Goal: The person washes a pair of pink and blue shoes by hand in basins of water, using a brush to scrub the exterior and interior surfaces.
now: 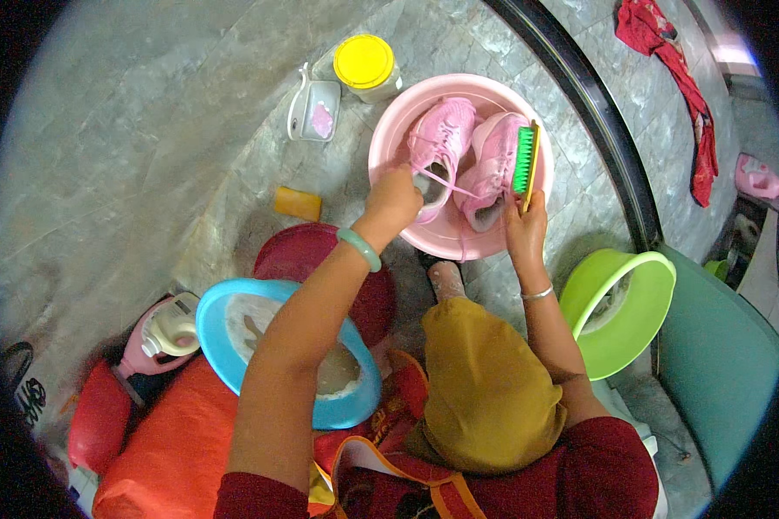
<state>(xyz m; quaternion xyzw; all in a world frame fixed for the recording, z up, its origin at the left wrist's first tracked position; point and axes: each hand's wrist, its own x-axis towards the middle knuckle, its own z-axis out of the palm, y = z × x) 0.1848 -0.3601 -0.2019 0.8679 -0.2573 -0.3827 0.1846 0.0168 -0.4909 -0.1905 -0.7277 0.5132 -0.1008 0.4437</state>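
A pair of pink lace-up sneakers lies in a round pink plastic basin (389, 123). Over the collar of the left sneaker (446, 126), my left hand (395, 200) is closed with a pink shoelace (445, 181) between its fingers. That lace stretches across to the right sneaker (496, 152). My right hand (526, 224) grips the lower end of a scrubbing brush (527, 159) with green bristles and a yellow back. The brush stands on edge along the right sneaker's outer side, bristles facing the shoe. My right fingertips are close to that sneaker's heel.
Beyond the basin stand a yellow-lidded jar (365, 65) and a clear scoop (315, 113) with pink residue. A yellow bar (297, 204) lies on the tiles. A blue basin (217, 324) of cloudy water is at left, a tilted green basin (642, 324) at right. A black rail (597, 97) curves behind.
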